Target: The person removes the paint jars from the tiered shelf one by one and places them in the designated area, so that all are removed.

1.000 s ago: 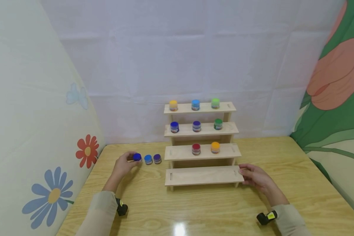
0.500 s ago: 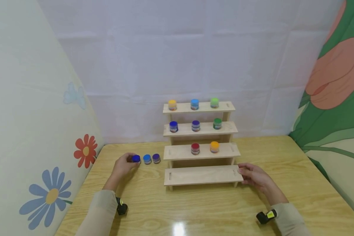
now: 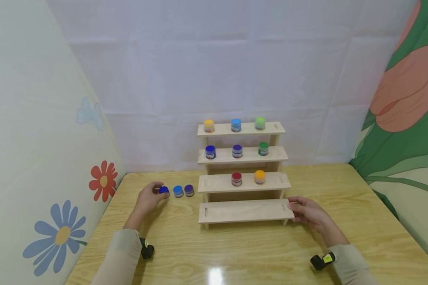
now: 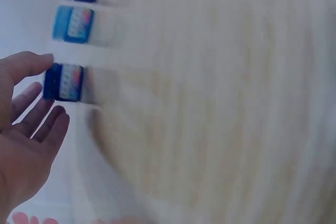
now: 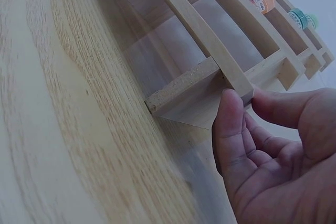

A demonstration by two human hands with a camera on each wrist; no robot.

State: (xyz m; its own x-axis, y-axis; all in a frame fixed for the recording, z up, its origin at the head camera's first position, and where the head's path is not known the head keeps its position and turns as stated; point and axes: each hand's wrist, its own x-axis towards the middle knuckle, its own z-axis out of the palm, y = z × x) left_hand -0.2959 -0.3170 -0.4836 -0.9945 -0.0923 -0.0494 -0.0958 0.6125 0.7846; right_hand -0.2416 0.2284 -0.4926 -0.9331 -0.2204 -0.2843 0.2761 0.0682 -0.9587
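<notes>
My left hand (image 3: 149, 198) is round a dark blue jar (image 3: 164, 190) on the table. In the left wrist view, the thumb of that hand (image 4: 31, 124) lies at one side of the jar's lid (image 4: 51, 82) and fingertips at the other. To its right stand a light blue jar (image 3: 178, 191) and a purple jar (image 3: 189, 190), both upright. My right hand (image 3: 308, 213) pinches the right end of the lowest step of the wooden stand (image 3: 246, 211); in the right wrist view, thumb and index finger of the hand (image 5: 278, 156) grip the board's corner (image 5: 239, 85).
The upper steps carry several jars, among them a yellow one (image 3: 209, 126), a green one (image 3: 263, 149), a red one (image 3: 236, 179) and an orange one (image 3: 259, 177). Behind the wooden table (image 3: 256, 253) hangs a white cloth (image 3: 199, 71).
The left hand's fingers and thumb have shifted slightly over the dark blue jar, covering more of it in the head view. The right hand keeps its place on the stand.
</notes>
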